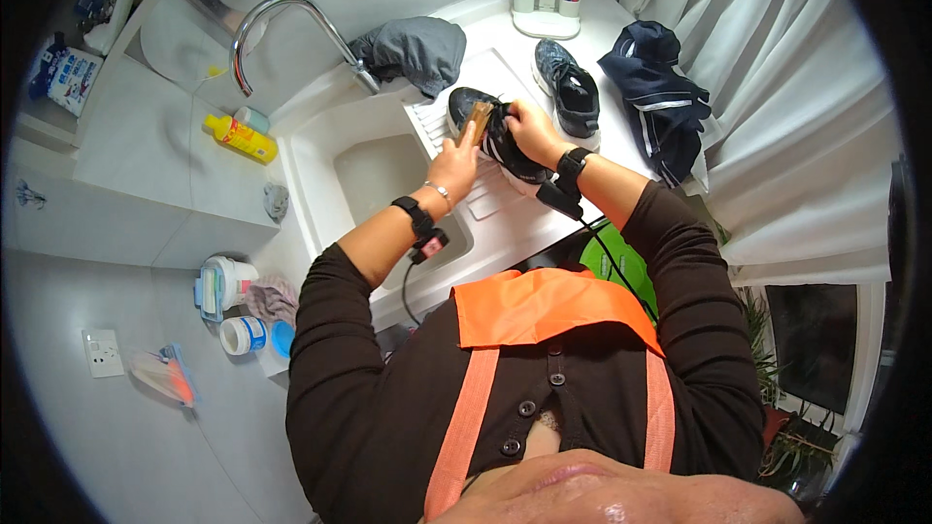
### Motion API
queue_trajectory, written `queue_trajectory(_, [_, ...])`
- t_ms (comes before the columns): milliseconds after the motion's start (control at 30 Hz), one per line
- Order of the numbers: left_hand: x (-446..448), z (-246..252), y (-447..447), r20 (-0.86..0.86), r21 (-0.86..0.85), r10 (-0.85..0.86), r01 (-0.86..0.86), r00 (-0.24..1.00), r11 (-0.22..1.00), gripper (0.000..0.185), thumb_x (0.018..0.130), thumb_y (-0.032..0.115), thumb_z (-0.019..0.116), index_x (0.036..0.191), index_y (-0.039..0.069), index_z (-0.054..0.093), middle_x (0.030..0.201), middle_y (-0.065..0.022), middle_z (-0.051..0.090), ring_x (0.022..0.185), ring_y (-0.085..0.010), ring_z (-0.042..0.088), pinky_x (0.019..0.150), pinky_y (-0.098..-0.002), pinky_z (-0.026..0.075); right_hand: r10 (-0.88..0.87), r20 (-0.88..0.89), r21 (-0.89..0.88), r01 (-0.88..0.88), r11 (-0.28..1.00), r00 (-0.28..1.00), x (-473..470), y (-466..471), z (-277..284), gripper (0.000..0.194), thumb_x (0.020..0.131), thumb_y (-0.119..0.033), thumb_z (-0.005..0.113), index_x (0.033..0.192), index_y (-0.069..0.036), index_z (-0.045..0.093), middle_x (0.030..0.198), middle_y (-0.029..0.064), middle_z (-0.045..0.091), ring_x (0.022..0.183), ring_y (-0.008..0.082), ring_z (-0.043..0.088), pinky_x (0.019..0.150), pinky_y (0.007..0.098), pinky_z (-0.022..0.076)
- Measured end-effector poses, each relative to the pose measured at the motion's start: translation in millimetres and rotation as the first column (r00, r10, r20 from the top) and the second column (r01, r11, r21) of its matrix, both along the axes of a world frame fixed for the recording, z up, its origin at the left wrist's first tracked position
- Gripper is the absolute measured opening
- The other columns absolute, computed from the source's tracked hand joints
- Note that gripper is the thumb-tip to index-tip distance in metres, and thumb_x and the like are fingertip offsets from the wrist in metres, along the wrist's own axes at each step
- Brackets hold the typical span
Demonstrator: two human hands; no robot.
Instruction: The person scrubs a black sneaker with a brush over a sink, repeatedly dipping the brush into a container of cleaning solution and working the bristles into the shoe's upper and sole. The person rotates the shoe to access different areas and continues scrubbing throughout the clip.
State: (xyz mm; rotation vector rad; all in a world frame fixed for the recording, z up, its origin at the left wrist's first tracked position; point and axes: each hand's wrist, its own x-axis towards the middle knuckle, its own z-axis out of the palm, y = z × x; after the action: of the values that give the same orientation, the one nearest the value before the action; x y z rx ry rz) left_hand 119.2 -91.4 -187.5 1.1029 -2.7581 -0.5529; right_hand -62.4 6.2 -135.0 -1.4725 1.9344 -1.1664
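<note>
In my left hand point(456, 166) is a brown brush-like tool point(478, 118), its end against the upper of a black sneaker with a white sole point(466, 100). My right hand point(535, 132) grips this sneaker by its laces and tongue. The sneaker rests on the ribbed drainboard point(484, 202) beside a white sink basin point(378, 175). Its matching sneaker point(575, 91) stands behind and to the right of my right hand. Fingers cover part of the laces, and the tool's working face is hidden.
A chrome faucet point(287, 1) arches over the basin's far left. Grey cloth point(419, 51) lies behind the drainboard, dark folded clothing point(655, 102) to the right. A small fan stand with pens point(546, 20) is at the back. A yellow bottle point(242, 139) lies left; cables hang from both wrists.
</note>
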Motion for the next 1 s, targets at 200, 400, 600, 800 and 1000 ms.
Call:
queue_trajectory(200, [19.1,3.5,-27.7,-0.076,-0.08,0.26,-0.266,0.963,0.961,0.044,0.098,0.028,0.045,0.14,0.015,0.042,0.081,-0.0287,0.064,0.073,-0.0481,0.063,0.066,-0.0574,0.049,0.335,-0.225,0.107,-0.318,0.942,0.915,23.4,17.7,14.5,0.019,0.089,-0.008,0.055,0.102,0.002,0.046,0.086,0.0257,0.057,0.083,0.0436,0.059,0.071,0.0471,0.0473])
queue_trajectory(400, [33.9,-9.8,11.2,0.132,-0.039,0.067,-0.063,0.989,0.997,0.055,0.097,0.033,0.05,0.149,0.024,0.032,0.093,-0.0261,0.053,0.075,-0.0443,0.061,0.069,-0.0538,0.05,0.43,-0.695,0.183,-0.437,0.881,0.576,26.6,37.8,11.3,0.047,0.088,-0.012,0.05,0.131,0.004,0.041,0.115,0.0239,0.057,0.069,0.0333,0.066,0.06,0.0397,0.0537])
queue_trajectory(600, [16.3,6.1,-23.4,-0.041,-0.07,0.225,-0.228,0.973,0.971,0.043,0.098,0.032,0.046,0.139,0.018,0.042,0.085,-0.0279,0.062,0.077,-0.0469,0.063,0.068,-0.0555,0.05,0.433,-0.834,0.312,-0.355,0.881,0.342,41.8,44.4,-9.5,0.052,0.086,-0.011,0.05,0.137,-0.006,0.042,0.119,0.0219,0.06,0.06,0.0249,0.066,0.049,0.0345,0.0522])
queue_trajectory(800, [1.8,39.3,-39.2,0.165,-0.028,-0.045,0.05,0.985,0.998,0.045,0.098,0.031,0.046,0.14,0.014,0.043,0.088,-0.0269,0.066,0.08,-0.0451,0.063,0.07,-0.0531,0.05,0.356,-0.883,0.267,-0.297,0.917,0.306,51.6,40.0,-25.5,0.049,0.084,-0.013,0.056,0.132,-0.012,0.047,0.104,0.0112,0.064,0.061,0.0215,0.065,0.048,0.0311,0.0521])
queue_trajectory(1000, [-19.3,67.0,-44.4,0.13,0.236,-0.461,0.424,0.878,0.874,0.042,0.098,0.03,0.045,0.139,0.022,0.046,0.114,-0.0226,0.063,0.103,-0.0408,0.061,0.09,-0.0468,0.046,0.442,-0.848,0.385,-0.231,0.893,0.293,53.8,33.4,-31.4,0.049,0.087,-0.018,0.057,0.135,-0.018,0.045,0.099,0.0063,0.064,0.077,0.0213,0.066,0.054,0.0285,0.0521])
